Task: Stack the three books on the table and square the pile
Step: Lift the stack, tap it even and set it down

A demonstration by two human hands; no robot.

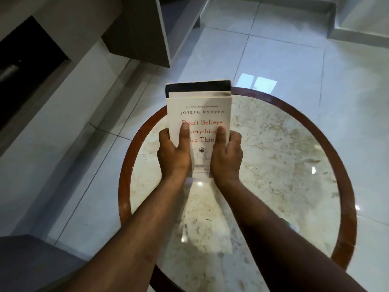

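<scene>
A pile of books sits between my two hands over the round marble table. On top is a cream book with red title lettering. A white book shows as a thin strip beyond its far edge, and a dark book sticks out farthest at the back. My left hand grips the pile's left side, thumb on the cover. My right hand grips the right side the same way. Whether the pile rests on the table or is lifted, I cannot tell.
The table has a reddish wooden rim and stands on a glossy white tiled floor. A grey cabinet stands at the back left, a dark recessed unit at far left, and a grey surface at lower left.
</scene>
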